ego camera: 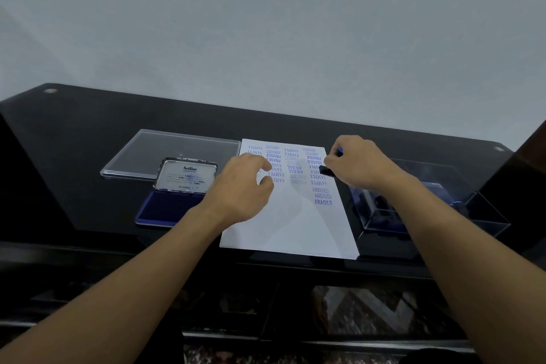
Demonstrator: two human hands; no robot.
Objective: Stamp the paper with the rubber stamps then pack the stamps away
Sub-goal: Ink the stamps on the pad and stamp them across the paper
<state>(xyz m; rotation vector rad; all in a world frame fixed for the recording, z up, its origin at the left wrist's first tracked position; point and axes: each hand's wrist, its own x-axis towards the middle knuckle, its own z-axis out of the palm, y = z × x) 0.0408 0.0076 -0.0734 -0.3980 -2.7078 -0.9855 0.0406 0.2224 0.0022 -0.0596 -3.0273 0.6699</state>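
The right hand [359, 164] gripped a rubber stamp [327, 170], dark base low over the right edge of the paper [295, 224]; its fingers hid most of the handle, and contact was unclear. The left hand [243, 186] rested on the paper, loosely bent, grasping nothing, covering some prints. A clear box [484, 216] behind the right forearm held blurred shapes. An open ink pad [172, 208] lay left on the worktop [88, 133].
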